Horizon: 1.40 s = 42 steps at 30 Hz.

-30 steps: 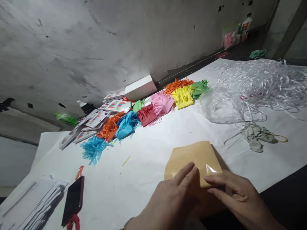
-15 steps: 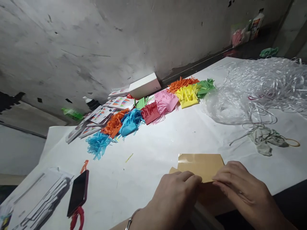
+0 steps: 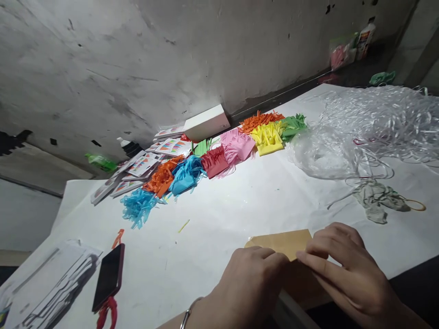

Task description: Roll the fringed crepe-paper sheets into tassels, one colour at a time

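A tan, slightly glossy sheet of folded cardboard or stiff paper (image 3: 286, 241) lies at the near edge of the table. Closed over its left part, my left hand (image 3: 252, 279) presses it, with the fingertips partly hidden. My right hand (image 3: 346, 269) pinches its right end between thumb and fingers. Below the hands more of the tan piece shows in shadow, beside a pale strip whose kind I cannot make out.
Fringed tissue-paper bundles lie across the table, including light blue (image 3: 139, 206), dark red (image 3: 215, 162), pink (image 3: 236, 145) and yellow (image 3: 268, 138). Clear plastic strips (image 3: 380, 123) and a crumpled glove (image 3: 373, 198) lie right. A phone (image 3: 109, 276) and papers (image 3: 51, 283) sit left.
The upright tan flap has dropped lower and tilted toward me. My right hand has shifted left along its edge, while my left hand has stayed nearly in place.
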Each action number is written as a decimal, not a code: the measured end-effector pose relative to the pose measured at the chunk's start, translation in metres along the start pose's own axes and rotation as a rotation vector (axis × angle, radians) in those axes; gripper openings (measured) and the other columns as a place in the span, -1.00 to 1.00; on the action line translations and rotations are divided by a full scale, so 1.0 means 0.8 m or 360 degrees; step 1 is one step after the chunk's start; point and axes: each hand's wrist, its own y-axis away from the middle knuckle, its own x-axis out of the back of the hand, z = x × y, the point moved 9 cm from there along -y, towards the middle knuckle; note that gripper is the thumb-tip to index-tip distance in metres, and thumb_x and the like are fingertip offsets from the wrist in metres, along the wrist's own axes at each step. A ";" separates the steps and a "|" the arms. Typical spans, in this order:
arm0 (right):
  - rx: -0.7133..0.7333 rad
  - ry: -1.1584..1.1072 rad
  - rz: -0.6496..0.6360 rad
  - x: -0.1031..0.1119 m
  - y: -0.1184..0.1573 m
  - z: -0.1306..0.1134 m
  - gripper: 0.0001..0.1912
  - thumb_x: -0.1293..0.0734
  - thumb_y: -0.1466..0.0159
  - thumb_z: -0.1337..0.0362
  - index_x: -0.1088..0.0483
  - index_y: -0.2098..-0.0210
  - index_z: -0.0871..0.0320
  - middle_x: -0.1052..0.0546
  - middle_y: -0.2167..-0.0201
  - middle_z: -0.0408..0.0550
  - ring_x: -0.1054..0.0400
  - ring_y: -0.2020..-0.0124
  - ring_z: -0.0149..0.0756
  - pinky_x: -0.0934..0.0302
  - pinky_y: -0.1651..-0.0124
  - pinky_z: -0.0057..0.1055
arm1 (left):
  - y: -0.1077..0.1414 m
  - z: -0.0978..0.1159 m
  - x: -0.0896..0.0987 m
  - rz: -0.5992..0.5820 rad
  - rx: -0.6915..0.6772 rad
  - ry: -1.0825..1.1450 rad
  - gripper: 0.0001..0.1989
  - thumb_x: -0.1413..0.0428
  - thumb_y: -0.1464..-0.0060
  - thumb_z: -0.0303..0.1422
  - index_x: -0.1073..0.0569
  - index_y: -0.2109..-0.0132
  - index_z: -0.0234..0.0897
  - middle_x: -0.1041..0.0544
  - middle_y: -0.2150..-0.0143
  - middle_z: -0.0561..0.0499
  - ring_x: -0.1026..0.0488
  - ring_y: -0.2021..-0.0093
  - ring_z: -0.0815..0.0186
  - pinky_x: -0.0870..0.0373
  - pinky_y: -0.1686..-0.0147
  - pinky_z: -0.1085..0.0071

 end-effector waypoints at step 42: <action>-0.0425 -0.0684 0.0287 -0.010 -0.017 0.006 -0.92 -0.43 -0.35 0.21 -0.48 0.17 0.01 -0.53 0.16 -0.07 -0.49 0.10 -0.30 -0.43 0.13 -0.56 | 0.105 -0.031 0.090 0.0817 0.0026 0.0762 -0.77 -0.26 -0.14 -0.58 -0.67 0.10 -0.23 -0.67 0.20 -0.11 -0.64 0.23 0.32 -0.58 0.25 0.52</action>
